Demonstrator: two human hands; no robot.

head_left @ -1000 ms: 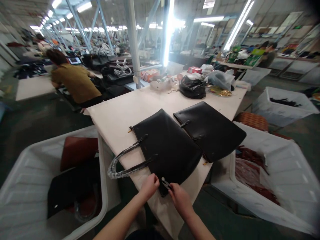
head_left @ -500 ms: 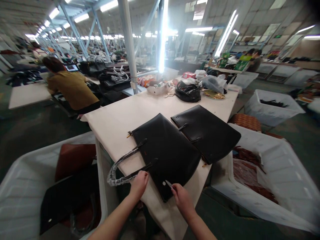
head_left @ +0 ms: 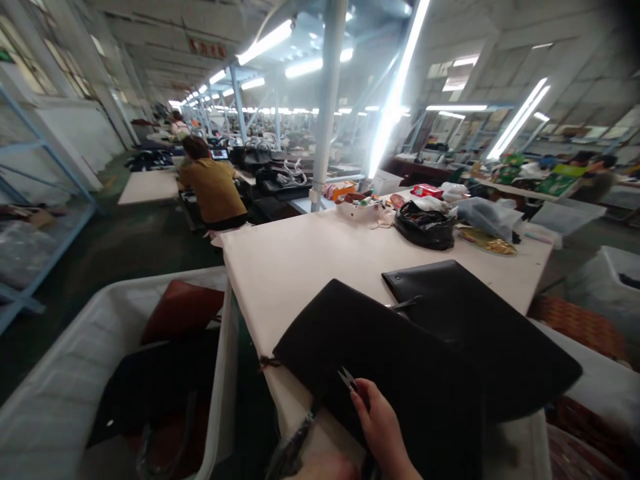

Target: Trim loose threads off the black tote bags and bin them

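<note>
Right now the right hand (head_left: 383, 427) grips small metal snips (head_left: 347, 379) w/ tips over a flat black leather tote bag (head_left: 380, 360) at the surface's (head_left: 295, 260) near edge; left hand barely visible, can't tell. Trimming looks unfinished.

Desk (head_left: 290, 267): near edge, handbag (head_left: 380, 360) lying flat, handles (head_left: 295, 447) hanging off the front; right hand (head_left: 383, 427) on it with snips (head_left: 347, 379). Second handbag (head_left: 475, 333) just behind and right, partly under the first. Far end: plastic bags (head_left: 425, 225) and clutter. Bin (head_left: 65, 393) left of the desk holds more bags. A seated person (head_left: 213, 190) behind, left.
</note>
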